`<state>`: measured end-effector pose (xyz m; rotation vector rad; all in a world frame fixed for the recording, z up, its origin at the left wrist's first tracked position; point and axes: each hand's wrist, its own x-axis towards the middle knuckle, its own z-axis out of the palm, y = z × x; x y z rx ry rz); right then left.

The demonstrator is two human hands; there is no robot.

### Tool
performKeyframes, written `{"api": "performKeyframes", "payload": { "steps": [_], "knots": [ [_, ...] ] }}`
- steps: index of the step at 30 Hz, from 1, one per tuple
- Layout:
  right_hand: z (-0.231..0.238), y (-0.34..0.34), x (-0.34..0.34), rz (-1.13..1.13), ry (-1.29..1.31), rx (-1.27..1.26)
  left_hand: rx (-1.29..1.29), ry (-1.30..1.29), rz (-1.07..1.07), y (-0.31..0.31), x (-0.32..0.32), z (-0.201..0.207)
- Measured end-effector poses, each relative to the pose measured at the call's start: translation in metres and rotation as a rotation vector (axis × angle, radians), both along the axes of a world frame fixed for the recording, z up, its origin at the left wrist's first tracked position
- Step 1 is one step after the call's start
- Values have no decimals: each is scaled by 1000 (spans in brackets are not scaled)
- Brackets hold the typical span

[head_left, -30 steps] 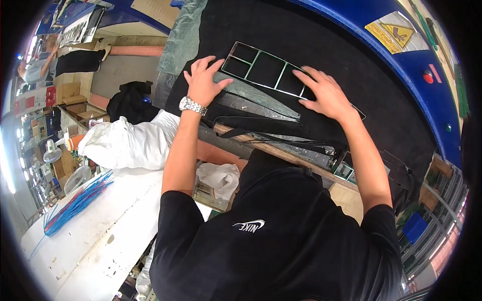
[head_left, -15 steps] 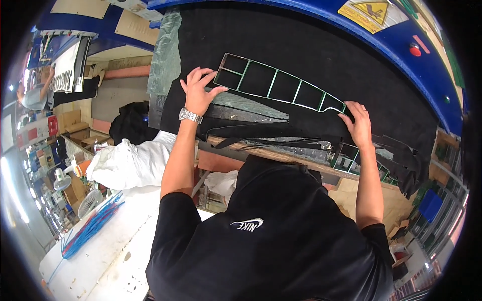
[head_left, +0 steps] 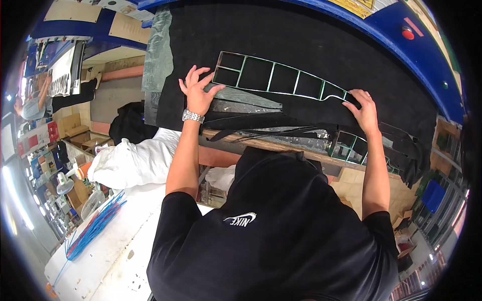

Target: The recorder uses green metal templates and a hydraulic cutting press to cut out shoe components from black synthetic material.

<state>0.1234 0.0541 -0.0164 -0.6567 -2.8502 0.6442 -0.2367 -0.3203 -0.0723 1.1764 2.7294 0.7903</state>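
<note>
A long, tapering cutting die (head_left: pixel 271 76) with thin green-edged metal walls and several cross bars lies on a black sheet of material (head_left: pixel 301 40). At its wide left end is my left hand (head_left: pixel 199 95), index finger at the end wall and thumb at the near corner, other fingers spread. My right hand (head_left: pixel 365 108) has its thumb and fingers closed about the narrow right tip. Beneath my right forearm, a second green-edged die (head_left: pixel 349 146) rests near the table's front edge, partly hidden by the arm.
Black offcut strips (head_left: pixel 251 123) lie along the wooden front edge (head_left: pixel 286 152). A blue machine beam (head_left: pixel 386 37) with a red button (head_left: pixel 407 33) spans the far side. White sacks (head_left: pixel 133 160) and a white table (head_left: pixel 115 251) with blue cords (head_left: pixel 98 226) are at left.
The whole view has shifted slightly, with the right side higher in it. Both hands stay at the die's two ends, nearly unchanged relative to it.
</note>
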Motion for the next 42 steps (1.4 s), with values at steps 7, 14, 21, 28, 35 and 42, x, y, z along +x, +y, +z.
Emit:
{"api": "performKeyframes", "payload": {
  "steps": [7, 14, 21, 28, 35, 42],
  "knots": [
    [5, -6, 1, 12, -6, 5, 1, 85, -44, -6, -5, -11],
    [46, -25, 74, -101, -74, 124, 74, 170, 22, 11, 31, 38],
    [63, -43, 195, -176, -580, 69, 175, -576, -342, 72, 151, 55],
    [32, -17, 225, -35, -513, -3, 6, -340, -632, 109, 220, 39],
    [19, 9, 242, 145, -341, -81, -90, -154, -293, 127, 270, 31],
    [-13, 31, 273, 276, -31, -117, -59, -8, -132, 151, 311, 27]
  ]
}}
